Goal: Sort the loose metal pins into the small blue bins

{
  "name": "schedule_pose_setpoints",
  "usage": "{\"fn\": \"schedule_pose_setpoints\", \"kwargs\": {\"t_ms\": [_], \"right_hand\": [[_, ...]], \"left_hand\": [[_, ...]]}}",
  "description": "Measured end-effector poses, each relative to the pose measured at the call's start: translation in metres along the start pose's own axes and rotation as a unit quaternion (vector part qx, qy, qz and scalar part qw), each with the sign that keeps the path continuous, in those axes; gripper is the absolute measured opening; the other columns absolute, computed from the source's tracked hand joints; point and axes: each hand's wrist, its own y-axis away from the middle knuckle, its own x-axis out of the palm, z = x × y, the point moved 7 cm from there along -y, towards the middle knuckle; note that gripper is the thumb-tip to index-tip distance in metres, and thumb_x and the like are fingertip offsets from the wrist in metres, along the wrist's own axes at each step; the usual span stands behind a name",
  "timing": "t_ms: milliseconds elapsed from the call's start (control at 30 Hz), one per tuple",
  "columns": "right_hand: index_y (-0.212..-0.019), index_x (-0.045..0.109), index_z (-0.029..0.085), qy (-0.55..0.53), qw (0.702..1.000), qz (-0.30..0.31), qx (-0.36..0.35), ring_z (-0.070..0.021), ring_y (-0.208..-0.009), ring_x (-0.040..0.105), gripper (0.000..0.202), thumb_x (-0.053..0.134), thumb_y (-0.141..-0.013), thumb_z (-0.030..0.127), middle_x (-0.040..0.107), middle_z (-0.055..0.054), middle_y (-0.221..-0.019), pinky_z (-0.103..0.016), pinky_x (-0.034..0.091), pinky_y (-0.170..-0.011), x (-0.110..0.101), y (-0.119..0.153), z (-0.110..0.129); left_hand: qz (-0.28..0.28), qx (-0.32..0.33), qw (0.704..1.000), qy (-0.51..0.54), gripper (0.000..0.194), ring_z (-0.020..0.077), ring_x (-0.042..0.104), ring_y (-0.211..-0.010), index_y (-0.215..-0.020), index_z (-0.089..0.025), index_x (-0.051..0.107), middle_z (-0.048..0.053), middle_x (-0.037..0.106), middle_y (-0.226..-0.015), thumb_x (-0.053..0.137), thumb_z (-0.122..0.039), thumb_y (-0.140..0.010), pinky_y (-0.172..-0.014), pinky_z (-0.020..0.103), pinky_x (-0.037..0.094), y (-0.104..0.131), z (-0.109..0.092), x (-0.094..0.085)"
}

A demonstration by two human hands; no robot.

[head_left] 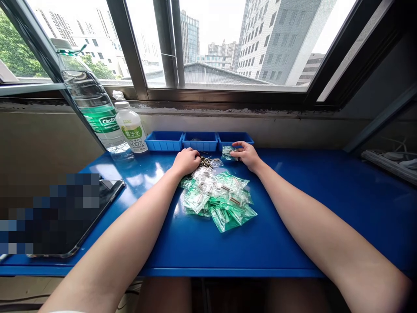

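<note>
My right hand [247,155] pinches a small clear and green plastic packet [229,152] just in front of the right blue bin [235,138]. My left hand [187,161] rests at the left edge of a small heap of thin brass-coloured pieces [206,162]; its fingers are curled and what they hold, if anything, is hidden. Nearer to me lies a pile of clear and green packets [224,195], some with metal pieces inside.
Side by side at the back stand the left blue bin [164,141] and the middle one [200,141]. A large water bottle [94,100] and a white bottle [132,128] stand back left. A dark tablet [74,221] lies left; cables and a power strip [391,163] are right.
</note>
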Motion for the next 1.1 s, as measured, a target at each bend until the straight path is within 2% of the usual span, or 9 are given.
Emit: {"fn": "schedule_pose_setpoints", "kwargs": {"t_ms": [167,267,367,467,600,733,900,1000,1100], "right_hand": [[-0.083,0.055,0.022,0.029,0.998,-0.034,-0.052,-0.0120,-0.050,0.047,0.048,0.082,-0.055,0.050,0.054,0.005,-0.056,-0.029,0.042,-0.052,0.001,-0.001,0.004],[-0.077,0.060,0.020,0.071,0.989,-0.089,-0.097,-0.0143,-0.055,0.050,0.042,0.078,-0.060,0.054,0.059,0.000,-0.062,-0.030,0.043,-0.053,-0.001,0.003,0.013],[-0.082,0.067,0.019,0.118,0.975,-0.122,-0.140,-0.0173,-0.062,0.056,0.038,0.073,-0.068,0.053,0.065,-0.005,-0.071,-0.032,0.046,-0.058,0.003,0.009,0.024],[-0.087,0.070,0.018,0.141,0.973,-0.092,-0.160,-0.0187,-0.064,0.059,0.033,0.064,-0.078,0.049,0.066,-0.006,-0.073,-0.033,0.048,-0.062,0.015,0.015,0.030],[-0.097,0.071,0.017,0.107,0.979,-0.032,-0.168,-0.0195,-0.069,0.063,0.034,0.060,-0.080,0.044,0.069,-0.006,-0.080,-0.033,0.050,-0.066,0.033,0.022,0.036],[-0.093,0.072,0.018,0.097,0.979,0.011,-0.178,-0.0202,-0.076,0.065,0.029,0.066,-0.076,0.041,0.072,-0.007,-0.086,-0.033,0.052,-0.070,0.046,0.028,0.042],[-0.082,0.073,0.019,0.081,0.982,0.050,-0.165,-0.0217,-0.078,0.066,0.022,0.069,-0.071,0.037,0.074,-0.007,-0.083,-0.035,0.053,-0.073,0.051,0.024,0.037],[-0.080,0.073,0.019,0.078,0.982,0.064,-0.160,-0.0218,-0.079,0.067,0.020,0.069,-0.071,0.036,0.075,-0.007,-0.084,-0.036,0.054,-0.076,0.052,0.022,0.033],[-0.080,0.074,0.019,0.081,0.981,0.086,-0.156,-0.0215,-0.081,0.068,0.018,0.068,-0.071,0.034,0.075,-0.006,-0.085,-0.036,0.053,-0.078,0.056,0.024,0.035]], "left_hand": [[-0.016,-0.004,0.999,0.040,0.036,0.0291,0.061,-0.113,-0.106,-0.018,0.073,0.011,0.070,-0.115,0.044,-0.028,-0.087,-0.100,0.040,0.047,-0.001,0.003,-0.001],[-0.045,-0.048,0.987,0.144,0.033,0.0260,0.064,-0.107,-0.106,-0.019,0.072,0.009,0.073,-0.112,0.048,-0.028,-0.086,-0.096,0.035,0.049,-0.003,0.014,-0.004],[-0.088,-0.096,0.959,0.253,0.030,0.0242,0.067,-0.099,-0.102,-0.018,0.073,0.007,0.075,-0.103,0.051,-0.032,-0.086,-0.090,0.032,0.050,-0.003,0.026,-0.010],[-0.121,-0.093,0.934,0.322,0.027,0.0239,0.067,-0.100,-0.096,-0.018,0.072,0.006,0.076,-0.099,0.054,-0.035,-0.085,-0.091,0.032,0.050,-0.002,0.029,-0.014],[-0.134,-0.031,0.907,0.397,0.027,0.0217,0.067,-0.100,-0.098,-0.016,0.070,0.007,0.075,-0.101,0.056,-0.034,-0.083,-0.093,0.032,0.050,-0.001,0.014,-0.015],[-0.087,0.028,0.893,0.441,0.039,0.0217,0.068,-0.098,-0.112,-0.014,0.066,0.011,0.073,-0.108,0.065,-0.033,-0.078,-0.087,0.032,0.052,-0.001,-0.005,-0.007],[-0.020,0.048,0.873,0.485,0.057,0.0173,0.066,-0.076,-0.125,-0.014,0.062,0.007,0.073,-0.090,0.071,-0.035,-0.074,-0.073,0.030,0.052,0.000,-0.010,-0.001],[0.010,0.042,0.860,0.509,0.061,0.0159,0.064,-0.071,-0.122,-0.013,0.063,0.005,0.072,-0.082,0.077,-0.041,-0.069,-0.069,0.029,0.051,0.000,-0.010,0.000],[0.030,0.044,0.865,0.499,0.051,0.0160,0.062,-0.070,-0.104,-0.012,0.069,0.004,0.070,-0.078,0.077,-0.047,-0.068,-0.066,0.029,0.050,0.001,-0.012,0.002]]}}
